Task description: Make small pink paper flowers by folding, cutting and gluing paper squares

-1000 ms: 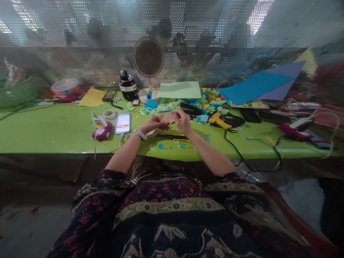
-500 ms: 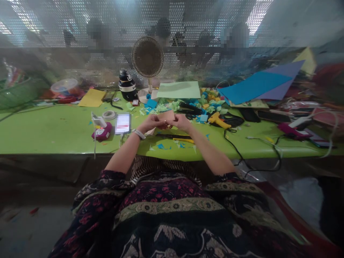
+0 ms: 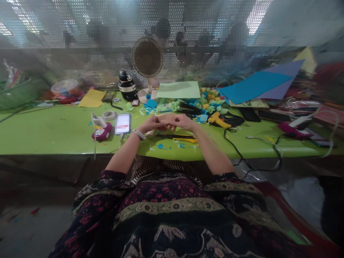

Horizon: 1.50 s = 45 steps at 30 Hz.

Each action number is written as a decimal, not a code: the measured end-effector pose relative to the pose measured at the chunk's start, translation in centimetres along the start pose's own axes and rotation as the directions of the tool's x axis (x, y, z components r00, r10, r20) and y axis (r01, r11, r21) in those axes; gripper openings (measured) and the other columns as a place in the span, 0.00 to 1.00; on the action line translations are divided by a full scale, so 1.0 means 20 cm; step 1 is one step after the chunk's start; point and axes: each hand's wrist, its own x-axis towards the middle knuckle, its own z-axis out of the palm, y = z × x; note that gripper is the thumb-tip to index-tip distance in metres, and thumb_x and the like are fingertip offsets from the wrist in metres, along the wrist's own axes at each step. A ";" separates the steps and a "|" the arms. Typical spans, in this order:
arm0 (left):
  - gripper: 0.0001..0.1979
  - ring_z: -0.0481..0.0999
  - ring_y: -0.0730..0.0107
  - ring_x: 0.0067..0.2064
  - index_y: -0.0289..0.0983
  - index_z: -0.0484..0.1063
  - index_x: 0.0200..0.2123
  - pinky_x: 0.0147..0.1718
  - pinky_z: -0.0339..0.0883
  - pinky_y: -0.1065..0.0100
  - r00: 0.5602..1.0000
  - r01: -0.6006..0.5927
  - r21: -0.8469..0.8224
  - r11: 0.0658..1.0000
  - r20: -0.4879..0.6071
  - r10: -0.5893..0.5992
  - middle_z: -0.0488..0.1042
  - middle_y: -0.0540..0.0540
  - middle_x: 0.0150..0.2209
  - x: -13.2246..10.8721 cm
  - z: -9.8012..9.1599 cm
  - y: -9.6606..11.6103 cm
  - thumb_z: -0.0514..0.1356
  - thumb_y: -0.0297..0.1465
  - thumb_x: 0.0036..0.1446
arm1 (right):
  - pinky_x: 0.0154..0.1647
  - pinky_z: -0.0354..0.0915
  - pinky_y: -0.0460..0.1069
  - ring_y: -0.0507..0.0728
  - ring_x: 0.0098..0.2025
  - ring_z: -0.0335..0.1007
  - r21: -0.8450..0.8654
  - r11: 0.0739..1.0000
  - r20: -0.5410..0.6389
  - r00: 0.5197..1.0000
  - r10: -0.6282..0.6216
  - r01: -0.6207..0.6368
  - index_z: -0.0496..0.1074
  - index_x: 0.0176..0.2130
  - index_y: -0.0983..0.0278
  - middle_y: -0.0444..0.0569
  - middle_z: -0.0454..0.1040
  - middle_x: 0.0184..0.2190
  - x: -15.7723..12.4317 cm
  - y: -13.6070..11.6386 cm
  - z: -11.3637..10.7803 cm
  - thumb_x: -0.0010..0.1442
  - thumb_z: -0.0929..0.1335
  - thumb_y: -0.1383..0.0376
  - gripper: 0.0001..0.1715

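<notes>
Close together over the front middle of the table, both hands pinch a small peach-coloured paper piece [image 3: 166, 117]. My left hand [image 3: 150, 124] grips its left side, fingers closed, with a pale band on the wrist. On the right side, my right hand [image 3: 185, 122] has its thumb and fingertips pressed together at the paper. The fingers partly cover the sheet, so its exact fold cannot be made out. Another pale paper piece [image 3: 151, 132] lies beneath my left hand. Just below the hands rest a dark long tool [image 3: 168, 136] and a yellow cutter [image 3: 185, 139], among blue paper scraps [image 3: 161, 146].
Behind the hands, cut paper pieces [image 3: 177, 106] are heaped before a fan [image 3: 147, 57] and a dark bottle [image 3: 127, 87]. A lit phone [image 3: 123, 124] and tape roll [image 3: 109, 115] lie left. A yellow glue gun [image 3: 219, 120] with trailing cable [image 3: 232, 145] is right.
The paper has tipped lower and flatter between my hands. My right hand has shifted slightly right, its fingers now bent more downward. My left hand has barely moved.
</notes>
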 end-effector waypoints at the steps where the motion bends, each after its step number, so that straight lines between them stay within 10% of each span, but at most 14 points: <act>1: 0.13 0.81 0.69 0.27 0.30 0.79 0.25 0.31 0.76 0.70 1.000 0.002 0.006 1.000 0.004 -0.002 0.81 0.40 0.26 0.00 0.00 0.00 0.74 0.35 0.47 | 0.31 0.70 0.46 0.54 0.28 0.79 0.002 1.000 0.010 1.000 0.003 -0.003 0.77 0.33 0.68 0.51 0.81 0.28 0.00 -0.01 0.00 0.53 0.73 0.40 0.33; 19: 0.20 0.83 0.67 0.30 0.28 0.80 0.29 0.34 0.77 0.71 0.999 -0.014 -0.044 0.999 -0.043 0.012 0.83 0.36 0.30 -0.02 -0.02 0.02 0.76 0.40 0.42 | 0.30 0.73 0.45 0.52 0.26 0.78 0.217 0.965 -0.094 0.981 0.169 -0.145 0.74 0.36 0.69 0.50 0.82 0.30 -0.04 -0.03 -0.11 0.58 0.76 0.68 0.08; 45: 0.19 0.82 0.69 0.29 0.30 0.77 0.27 0.31 0.75 0.73 0.995 -0.047 -0.072 0.996 -0.093 0.040 0.82 0.38 0.30 -0.04 -0.03 0.04 0.76 0.40 0.42 | 0.24 0.67 0.44 0.50 0.19 0.70 0.151 0.988 -0.200 0.979 0.041 -0.010 0.69 0.26 0.64 0.43 0.73 0.17 -0.01 -0.05 0.00 0.52 0.77 0.48 0.26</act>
